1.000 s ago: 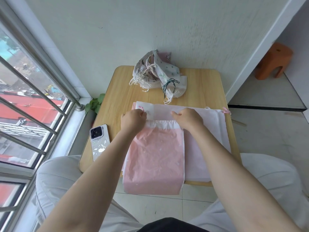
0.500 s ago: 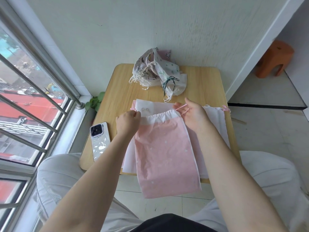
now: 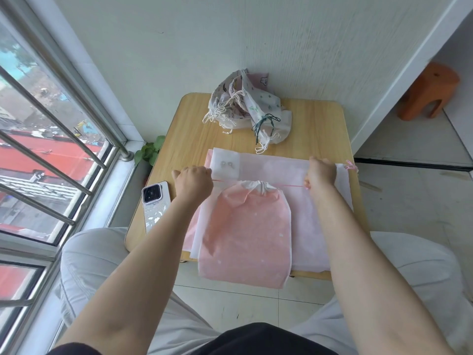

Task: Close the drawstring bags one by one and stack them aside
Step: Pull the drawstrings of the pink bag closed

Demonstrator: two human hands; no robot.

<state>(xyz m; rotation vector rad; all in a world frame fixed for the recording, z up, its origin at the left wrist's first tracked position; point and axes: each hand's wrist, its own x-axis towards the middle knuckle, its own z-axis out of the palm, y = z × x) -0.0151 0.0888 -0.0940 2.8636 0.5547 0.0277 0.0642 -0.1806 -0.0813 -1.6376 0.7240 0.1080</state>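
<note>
Where the pink drawstring bag (image 3: pixel 245 231) hung nearest us, its rounded lower half drooped off the front edge of the small wooden table (image 3: pixel 314 124), thin, matte and lightly crinkled, with its white neck already puckered tight. We held our left hand (image 3: pixel 193 181) and right hand (image 3: pixel 320 175) well apart on either side of that neck, each curled into a fist that pinched one end of the taut pink cord (image 3: pixel 289 185). We judged that pulling harder could snap the fine cord or tear the flimsy neck, and that the overhanging bag could slide to the floor once released. Beneath it lay a flat stack of open bags (image 3: pixel 279 167), pale and translucent. Farther back slumped the finished pile of closed bags (image 3: pixel 245 108), soft printed cloth with knotted cords.
</note>
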